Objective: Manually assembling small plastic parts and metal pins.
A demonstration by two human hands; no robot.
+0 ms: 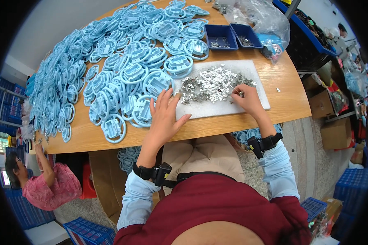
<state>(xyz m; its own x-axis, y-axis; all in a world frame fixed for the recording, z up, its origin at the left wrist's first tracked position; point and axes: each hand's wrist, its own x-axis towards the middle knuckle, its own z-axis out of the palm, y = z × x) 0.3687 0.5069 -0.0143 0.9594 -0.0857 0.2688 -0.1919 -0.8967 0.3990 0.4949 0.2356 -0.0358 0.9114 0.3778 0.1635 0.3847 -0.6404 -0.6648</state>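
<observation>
My left hand [164, 116] is open, fingers spread, beside the near end of the pile of light blue plastic ring-shaped parts [157, 83]. Its fingertips reach toward the left edge of a white foam sheet [216, 111]. A heap of small silvery metal pieces [216, 83] covers much of that sheet. At the heap's right side, my right hand [248, 99] is closed in a pinch. A thin, light-coloured sliver shows by its fingertips, too small to name. Both of my wrists wear black straps with small boxes.
Two dark blue trays [221, 37] with small metal pieces stand behind the foam sheet. Clear plastic bags [270, 24] lie at the back right of the wooden table [288, 90]. Another person [49, 185] sits at the table's left end. Blue crates [90, 233] stand on the floor.
</observation>
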